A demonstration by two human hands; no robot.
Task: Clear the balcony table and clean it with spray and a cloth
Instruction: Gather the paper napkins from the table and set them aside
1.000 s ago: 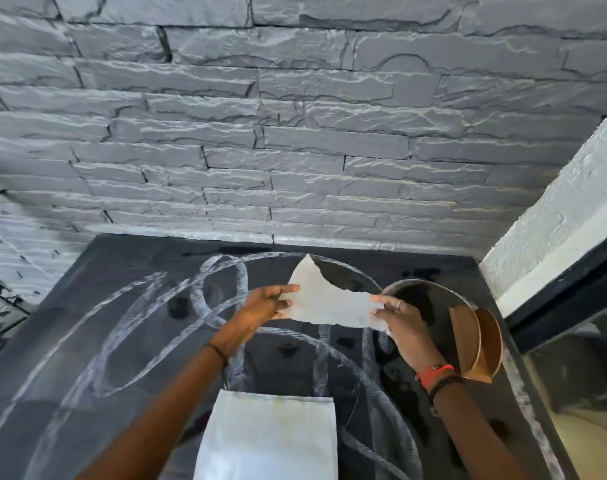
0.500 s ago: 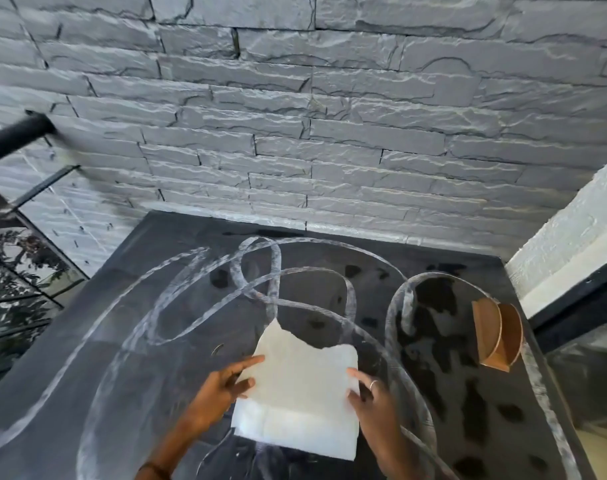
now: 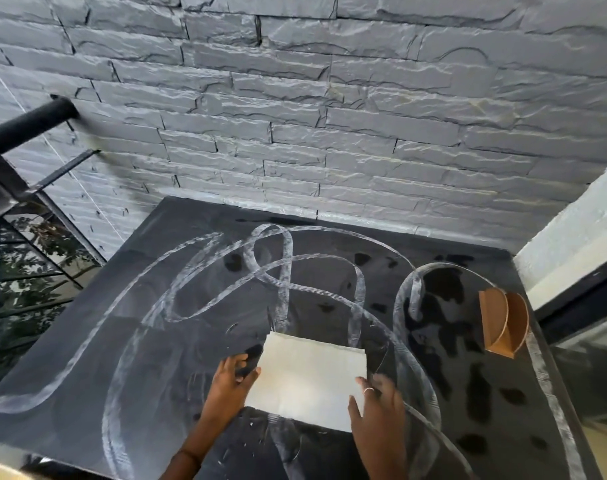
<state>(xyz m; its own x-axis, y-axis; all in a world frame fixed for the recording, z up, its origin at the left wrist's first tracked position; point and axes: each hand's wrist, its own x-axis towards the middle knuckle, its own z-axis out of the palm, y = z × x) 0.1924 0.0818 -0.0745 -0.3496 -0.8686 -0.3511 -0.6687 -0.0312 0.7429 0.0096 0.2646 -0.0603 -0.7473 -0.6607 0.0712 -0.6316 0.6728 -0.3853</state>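
A white folded cloth (image 3: pixel 309 379) lies flat on the dark balcony table (image 3: pixel 129 334), near its front middle. My left hand (image 3: pixel 231 379) rests at the cloth's left edge, fingers spread and touching it. At the cloth's right front corner my right hand (image 3: pixel 378 407) presses down with a ring on one finger. The tabletop carries pale looping streaks and dark wet patches. No spray bottle is in view.
A small wooden holder (image 3: pixel 503 320) with a curved side stands at the table's right edge. A grey stone wall (image 3: pixel 329 133) backs the table. A black railing (image 3: pixel 25 126) and glass panel lie to the left, a white pillar (image 3: pixel 572 237) to the right.
Both hands brought the lifted cloth down toward me onto the table, and it now lies folded flat under my fingers. The view has swung left, showing the railing.
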